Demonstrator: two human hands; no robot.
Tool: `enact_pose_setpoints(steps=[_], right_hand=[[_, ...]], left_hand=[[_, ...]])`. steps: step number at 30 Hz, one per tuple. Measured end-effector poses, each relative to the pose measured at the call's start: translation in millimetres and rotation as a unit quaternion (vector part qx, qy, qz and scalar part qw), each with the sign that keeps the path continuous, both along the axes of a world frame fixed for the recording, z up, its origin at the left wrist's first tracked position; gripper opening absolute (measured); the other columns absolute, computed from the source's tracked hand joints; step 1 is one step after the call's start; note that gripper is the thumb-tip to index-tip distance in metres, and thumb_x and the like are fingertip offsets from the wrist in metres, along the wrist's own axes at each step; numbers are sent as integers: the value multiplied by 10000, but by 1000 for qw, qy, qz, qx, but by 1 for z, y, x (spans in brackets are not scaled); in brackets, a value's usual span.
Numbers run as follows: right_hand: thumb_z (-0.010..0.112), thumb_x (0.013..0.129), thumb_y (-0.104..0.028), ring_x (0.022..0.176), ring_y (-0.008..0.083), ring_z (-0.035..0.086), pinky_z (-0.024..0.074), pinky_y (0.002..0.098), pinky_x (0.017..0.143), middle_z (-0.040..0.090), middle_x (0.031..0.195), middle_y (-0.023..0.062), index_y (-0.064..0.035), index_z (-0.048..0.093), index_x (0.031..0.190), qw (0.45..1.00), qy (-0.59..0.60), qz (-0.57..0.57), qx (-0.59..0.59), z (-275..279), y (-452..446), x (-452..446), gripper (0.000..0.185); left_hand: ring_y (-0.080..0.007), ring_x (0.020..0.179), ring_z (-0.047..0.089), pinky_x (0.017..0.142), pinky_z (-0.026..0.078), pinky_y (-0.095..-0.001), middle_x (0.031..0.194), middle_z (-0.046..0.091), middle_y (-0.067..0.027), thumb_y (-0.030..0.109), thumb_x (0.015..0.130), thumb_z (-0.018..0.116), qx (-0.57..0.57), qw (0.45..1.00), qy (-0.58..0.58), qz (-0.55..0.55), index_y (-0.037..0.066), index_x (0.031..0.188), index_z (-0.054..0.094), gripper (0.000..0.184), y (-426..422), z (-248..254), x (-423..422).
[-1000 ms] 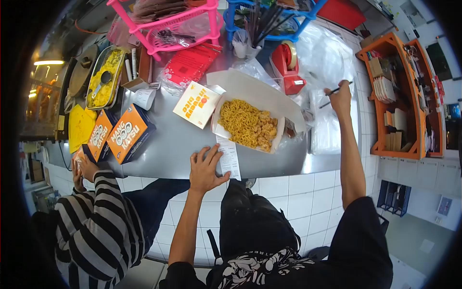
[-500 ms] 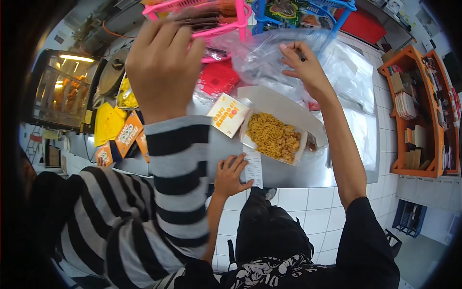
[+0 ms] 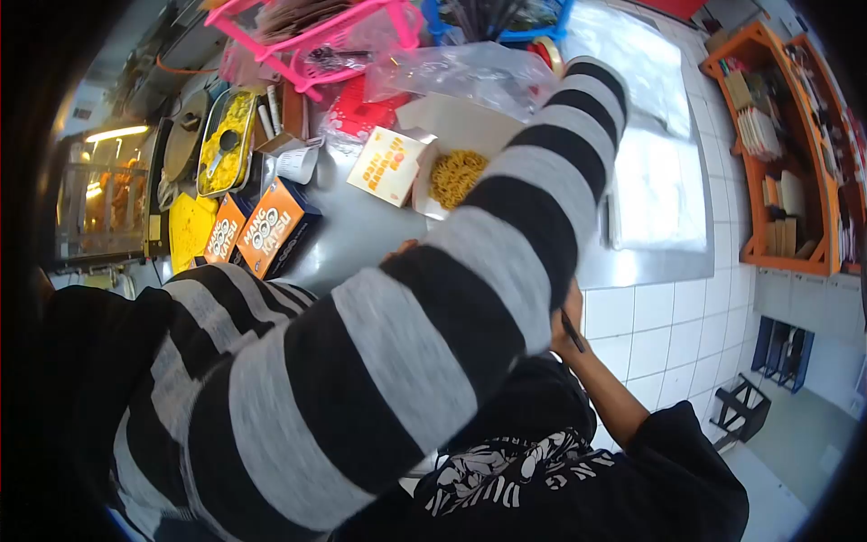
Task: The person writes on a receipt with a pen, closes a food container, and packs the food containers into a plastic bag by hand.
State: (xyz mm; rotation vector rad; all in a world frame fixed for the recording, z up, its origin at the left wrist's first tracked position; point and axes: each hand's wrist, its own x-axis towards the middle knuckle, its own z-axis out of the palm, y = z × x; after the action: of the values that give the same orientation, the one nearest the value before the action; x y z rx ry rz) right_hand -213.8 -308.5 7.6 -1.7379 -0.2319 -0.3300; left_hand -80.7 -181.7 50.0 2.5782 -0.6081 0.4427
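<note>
My right hand (image 3: 568, 316) is near the table's front edge, partly hidden by a co-worker's striped sleeve (image 3: 424, 307). A dark pen (image 3: 573, 332) sticks out of its closed fingers. Only a sliver of my left hand (image 3: 403, 247) shows past the sleeve, low on the steel table, so its fingers are hidden. Ahead lies an open carton (image 3: 461, 117) of noodles (image 3: 457, 176), its right part covered by the sleeve. The carton's printed lid flap (image 3: 390, 166) points left. The co-worker's hand is out of sight behind the carton.
Orange-and-black boxes (image 3: 274, 226) stand at left beside a tray of yellow food (image 3: 228, 135). Pink (image 3: 312, 45) and blue (image 3: 553, 20) baskets and a clear plastic bag (image 3: 461, 72) are at the back. White plastic packs (image 3: 657, 190) lie at right.
The co-worker's striped arm has swung right across the table, over the carton. My right hand has come back from the plastic bag to the table's front edge. The view has shifted.
</note>
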Motion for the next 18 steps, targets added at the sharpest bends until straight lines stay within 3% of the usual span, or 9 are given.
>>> enact_pose_setpoints(steps=[1, 5, 8, 10, 15, 18], right_hand=[[448, 991, -248, 831, 208, 579, 480, 330, 747, 495, 1023, 163, 51, 553, 1111, 996, 30, -3, 88, -13, 4, -11, 340], [566, 874, 4, 799, 174, 601, 508, 308, 727, 552, 1044, 137, 4, 547, 951, 981, 87, -84, 152, -52, 8, -24, 79], [618, 795, 39, 807, 159, 613, 512, 291, 728, 600, 958, 112, 3, 543, 861, 999, 16, -36, -11, -47, -7, -2, 106], [638, 739, 37, 810, 162, 616, 516, 289, 747, 612, 873, 103, 4, 538, 804, 996, 37, -25, 73, -52, -3, 11, 123], [635, 730, -2, 745, 167, 578, 491, 300, 692, 574, 817, 75, -8, 536, 786, 987, 148, 50, 35, -42, 1, 28, 114], [643, 712, -29, 693, 191, 536, 444, 322, 635, 519, 764, 76, -10, 515, 744, 996, -30, 87, 11, -60, 11, 35, 133]], left_hand=[[-314, 920, 620, 788, 480, -400, 960, 618, -143, 270, 810, 634, 3, 999, 33, 9, 29, 942, 625, 276, 22, -20, -36], [-319, 982, 597, 846, 457, -401, 1047, 599, -162, 328, 800, 664, 10, 988, 138, 70, 17, 1030, 598, 393, 72, -86, -120], [-323, 1028, 580, 889, 440, -401, 1113, 585, -176, 372, 792, 686, 7, 980, 174, 92, 8, 1096, 577, 487, 84, -109, -140], [-326, 1059, 568, 918, 429, -402, 1157, 575, -185, 401, 787, 701, -1, 976, 192, 98, 2, 1140, 564, 550, 84, -118, -142], [-333, 1137, 540, 989, 400, -403, 1266, 551, -209, 473, 774, 738, -42, 968, 232, 84, -13, 1249, 530, 711, 73, -126, -133], [-307, 1125, 557, 977, 413, -378, 1238, 568, -200, 431, 794, 744, -50, 977, 199, 51, -23, 1258, 522, 686, 67, -117, -125]])
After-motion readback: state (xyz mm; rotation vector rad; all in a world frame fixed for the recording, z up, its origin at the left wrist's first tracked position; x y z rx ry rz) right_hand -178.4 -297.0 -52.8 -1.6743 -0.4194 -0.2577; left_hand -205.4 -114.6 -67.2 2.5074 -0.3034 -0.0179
